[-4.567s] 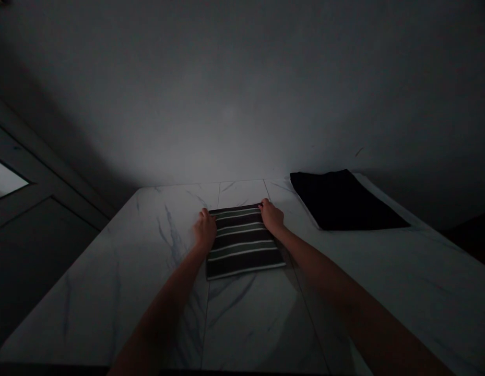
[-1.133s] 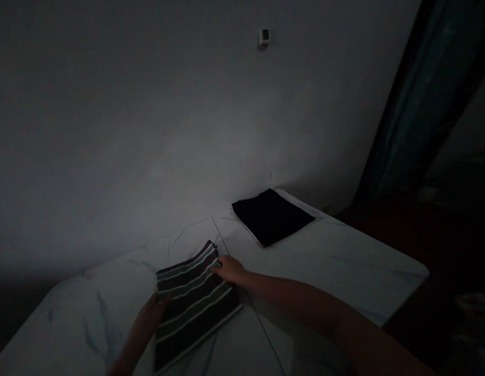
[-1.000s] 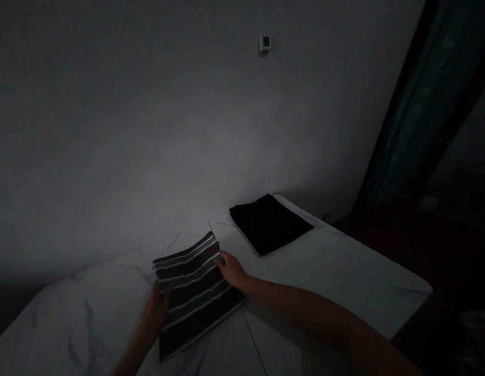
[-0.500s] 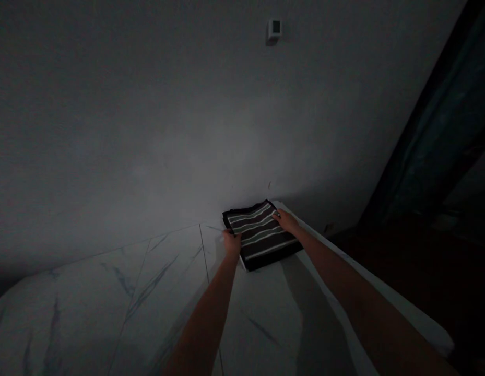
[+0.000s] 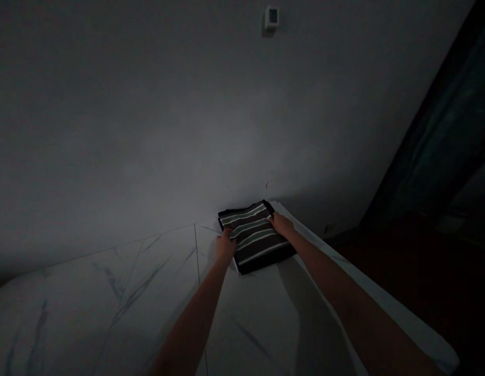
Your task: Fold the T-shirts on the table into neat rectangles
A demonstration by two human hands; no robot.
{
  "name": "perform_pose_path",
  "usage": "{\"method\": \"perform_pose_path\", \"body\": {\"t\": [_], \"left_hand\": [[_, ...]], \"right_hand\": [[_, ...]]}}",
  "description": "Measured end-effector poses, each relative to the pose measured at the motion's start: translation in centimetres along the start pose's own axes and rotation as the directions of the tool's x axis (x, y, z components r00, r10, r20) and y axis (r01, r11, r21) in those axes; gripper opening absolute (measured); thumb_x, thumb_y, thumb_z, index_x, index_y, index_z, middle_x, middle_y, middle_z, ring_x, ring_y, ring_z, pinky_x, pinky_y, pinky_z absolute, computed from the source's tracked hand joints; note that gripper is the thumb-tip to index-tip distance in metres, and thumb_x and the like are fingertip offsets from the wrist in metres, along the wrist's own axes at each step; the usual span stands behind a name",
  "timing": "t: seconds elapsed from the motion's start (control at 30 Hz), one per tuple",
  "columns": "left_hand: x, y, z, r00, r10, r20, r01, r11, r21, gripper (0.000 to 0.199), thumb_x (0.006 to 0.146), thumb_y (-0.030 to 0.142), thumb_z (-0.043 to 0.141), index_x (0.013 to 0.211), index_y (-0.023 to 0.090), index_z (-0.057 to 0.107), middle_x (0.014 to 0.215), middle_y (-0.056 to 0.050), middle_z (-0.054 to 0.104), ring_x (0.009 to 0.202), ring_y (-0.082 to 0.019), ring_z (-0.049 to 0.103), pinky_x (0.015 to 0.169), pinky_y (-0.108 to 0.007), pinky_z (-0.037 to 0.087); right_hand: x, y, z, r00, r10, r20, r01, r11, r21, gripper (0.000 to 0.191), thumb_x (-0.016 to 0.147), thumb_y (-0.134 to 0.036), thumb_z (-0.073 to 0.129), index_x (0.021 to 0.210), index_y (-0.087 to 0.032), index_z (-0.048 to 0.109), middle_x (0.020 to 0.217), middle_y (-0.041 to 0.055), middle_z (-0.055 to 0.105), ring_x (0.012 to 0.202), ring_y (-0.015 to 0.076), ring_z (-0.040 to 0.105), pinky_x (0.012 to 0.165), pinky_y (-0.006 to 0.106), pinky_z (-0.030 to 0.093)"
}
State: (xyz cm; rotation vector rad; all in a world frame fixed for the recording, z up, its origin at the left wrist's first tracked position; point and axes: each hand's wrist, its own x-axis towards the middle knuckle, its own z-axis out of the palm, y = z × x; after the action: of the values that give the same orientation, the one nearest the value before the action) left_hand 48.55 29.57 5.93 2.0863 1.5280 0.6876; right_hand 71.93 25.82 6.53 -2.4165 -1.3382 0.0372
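A folded striped cloth [image 5: 253,235], dark with pale lines, lies on top of black folded fabric [image 5: 265,259] at the far end of a marble-patterned table [image 5: 148,303]. My left hand [image 5: 225,245] is at the cloth's left edge, its fingers closed on the border. On the opposite side, my right hand [image 5: 282,223] grips the right edge, fingertips over the stripes. Both arms reach forward over the table. Dim light hides the exact kind of the cloth and the thumbs' detail.
A pale wall [image 5: 167,130] rises right behind the table. High on it sits a small white box with a dark screen [image 5: 272,18]. A dark curtain [image 5: 441,120] hangs at the right, beyond the table's rounded edge. The floor [image 5: 406,261] there is very dark.
The view has shifted slightly. The striped cloth's left side now reaches closer to the black fabric's left edge. Both hands stay at its two sides, the left with fingers further over the border.
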Motion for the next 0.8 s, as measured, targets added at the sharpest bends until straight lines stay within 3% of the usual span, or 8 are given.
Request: {"method": "perform_pose_path", "body": {"t": [0.1,0.2,0.3,0.4,0.5,0.6,0.7,0.8], "left_hand": [[0.0,2.1,-0.3,0.986,0.087,-0.140,-0.057,0.977,0.204,0.043,0.083,0.026,0.059,0.124,0.013,0.059,0.133,-0.025,0.054,0.113,-0.038,0.060,0.092,-0.049,0.048],[0.4,5.2,1.0,0.941,0.250,-0.228,-0.182,0.943,0.280,0.051,0.088,0.035,0.056,0.132,0.010,0.057,0.145,-0.027,0.044,0.132,-0.044,0.044,0.105,-0.057,0.038],[0.5,6.6,3.8,0.946,0.261,-0.194,-0.199,0.936,0.291,0.056,0.092,0.040,0.049,0.139,0.011,0.053,0.149,-0.027,0.042,0.141,-0.045,0.033,0.110,-0.064,0.027],[0.3,5.6,6.4,0.956,0.264,-0.129,-0.215,0.927,0.307,0.055,0.092,0.048,0.049,0.139,0.020,0.056,0.152,-0.022,0.039,0.143,-0.045,0.028,0.110,-0.070,0.020],[0.2,4.4,7.4,0.962,0.265,-0.073,-0.229,0.919,0.320,0.057,0.090,0.060,0.048,0.139,0.032,0.056,0.155,-0.016,0.036,0.144,-0.045,0.025,0.111,-0.071,0.016],[0.3,4.6,6.8,0.974,0.225,-0.016,-0.207,0.922,0.326,0.059,0.088,0.066,0.046,0.140,0.038,0.053,0.157,-0.012,0.035,0.146,-0.044,0.022,0.111,-0.071,0.016],[0.9,5.3,5.3,0.979,0.194,0.063,-0.204,0.919,0.338,0.058,0.089,0.064,0.047,0.139,0.036,0.055,0.156,-0.012,0.038,0.144,-0.044,0.026,0.111,-0.070,0.019],[2.3,4.6,3.9,0.970,0.243,-0.031,-0.214,0.901,0.377,0.054,0.095,0.048,0.043,0.143,0.025,0.052,0.155,-0.015,0.038,0.145,-0.038,0.028,0.117,-0.059,0.020]], "right_hand": [[-0.3,-1.8,-0.5,0.997,-0.001,-0.074,-0.004,0.998,-0.064,0.038,0.097,-0.025,0.046,0.129,-0.009,0.058,0.129,0.0267,0.059,0.114,0.0336,0.060,0.092,0.044,0.046],[0.3,-4.0,-0.9,0.959,-0.240,-0.151,0.215,0.963,-0.163,0.047,0.097,-0.030,0.046,0.143,-0.020,0.047,0.152,0.0192,0.039,0.135,0.0346,0.042,0.105,0.049,0.037],[1.2,-4.7,0.2,0.903,-0.427,-0.054,0.403,0.883,-0.241,0.047,0.100,-0.034,0.041,0.146,-0.027,0.045,0.162,0.0089,0.025,0.147,0.0303,0.023,0.115,0.050,0.024],[2.0,-3.5,2.6,0.949,-0.306,0.078,0.316,0.921,-0.227,0.053,0.101,-0.042,0.033,0.152,-0.025,0.036,0.163,0.0095,0.021,0.147,0.0290,0.023,0.114,0.052,0.024],[2.6,-2.3,4.2,0.977,-0.163,0.134,0.187,0.963,-0.194,0.064,0.100,-0.055,0.028,0.157,-0.026,0.023,0.165,0.0089,0.014,0.146,0.0311,0.027,0.114,0.051,0.025],[2.8,-2.4,3.9,0.977,-0.130,0.168,0.160,0.971,-0.180,0.066,0.099,-0.059,0.026,0.157,-0.029,0.019,0.166,0.0038,0.008,0.148,0.0301,0.022,0.116,0.048,0.022],[2.2,-3.3,2.6,0.979,-0.103,0.175,0.137,0.970,-0.198,0.061,0.101,-0.054,0.022,0.157,-0.028,0.023,0.165,0.0039,0.011,0.149,0.0286,0.017,0.117,0.050,0.017],[-0.1,-3.6,1.7,0.991,-0.092,0.093,0.110,0.971,-0.214,0.065,0.100,-0.059,0.019,0.155,-0.026,0.029,0.164,0.0095,0.015,0.149,0.0318,0.014,0.116,0.058,0.013]]}}
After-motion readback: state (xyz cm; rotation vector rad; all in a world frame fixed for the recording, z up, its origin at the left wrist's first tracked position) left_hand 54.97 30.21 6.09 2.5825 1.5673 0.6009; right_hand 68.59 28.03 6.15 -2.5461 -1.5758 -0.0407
